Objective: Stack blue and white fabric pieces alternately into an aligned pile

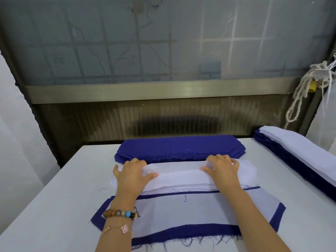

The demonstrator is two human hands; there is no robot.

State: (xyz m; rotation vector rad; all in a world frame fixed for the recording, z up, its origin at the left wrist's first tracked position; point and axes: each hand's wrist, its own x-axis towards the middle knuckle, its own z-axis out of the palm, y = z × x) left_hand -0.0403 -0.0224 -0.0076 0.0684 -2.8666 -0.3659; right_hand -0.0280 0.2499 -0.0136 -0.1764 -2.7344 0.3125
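White covers the counter point(63, 188), and all the cloth lies on it. At the far side, in the middle, sits a blue stack point(180, 147) with frayed edges. Just in front of it, touching it, lies a white stack point(181, 180). Both hands are on this white stack.

The left hand point(132, 174) is at its left end. Its fingers point(135, 160) curl over the far edge and its thumb lies on the near side, so it pinches the top white piece point(178, 169). The right hand point(221, 168) does the same at the right end, with its fingers point(221, 157) bent over the far edge and its thumb on the near side. The top white piece bulges up a little between the two hands.

Close to the person lies the near pile. On top is a flat white sheet point(181, 211). Under it is a blue sheet point(181, 231), which shows as a blue border on the left, the right and the near side, and as a thin line at the far side. Loose blue threads hang from its near edge. The far part of this pile goes under the white stack.

On the right side of the counter is a long side pile point(294, 157), blue below and white above.

The left wrist wears a bead bracelet point(120, 213) and a thin chain with a pink flower point(124, 228). A pale rope point(300, 95) hangs at the far right, beside a cloudy window point(163, 42).
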